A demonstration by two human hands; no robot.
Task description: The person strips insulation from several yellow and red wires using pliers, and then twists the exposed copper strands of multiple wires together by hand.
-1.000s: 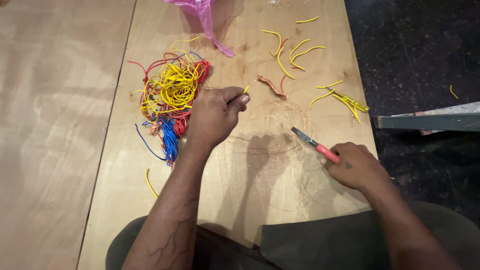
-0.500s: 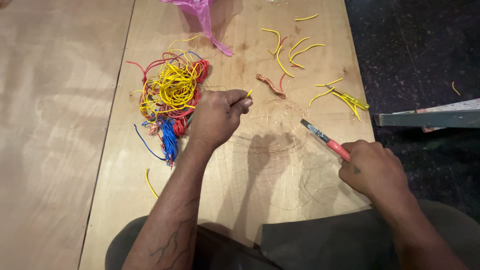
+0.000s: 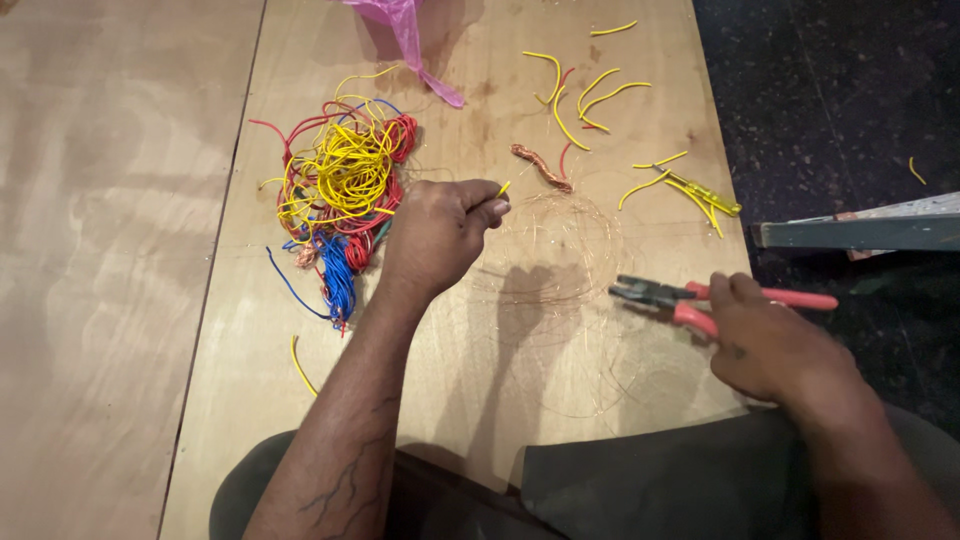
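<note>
My left hand (image 3: 438, 232) is closed on a short yellow wire (image 3: 503, 188), its tip poking out between thumb and fingers. It hovers just right of a tangled pile of yellow, red and blue wires (image 3: 340, 190). My right hand (image 3: 775, 345) rests on the red handles of a pair of pliers (image 3: 690, 298) lying on the wooden board (image 3: 480, 380), jaws pointing left. Thin bare copper strands (image 3: 560, 235) loop on the board between my hands.
Cut yellow and red wire pieces (image 3: 575, 100) lie scattered at the far right of the board, with a twisted copper bundle (image 3: 542, 167) and a yellow-handled screwdriver (image 3: 705, 193). A pink plastic bag (image 3: 405, 30) sits at the far edge. A grey metal bar (image 3: 860, 232) lies on the dark floor.
My right hand has swung the pliers down from pointing up-left to lying flat, jaws pointing left. My left hand stays near the wire pile, holding the yellow wire.
</note>
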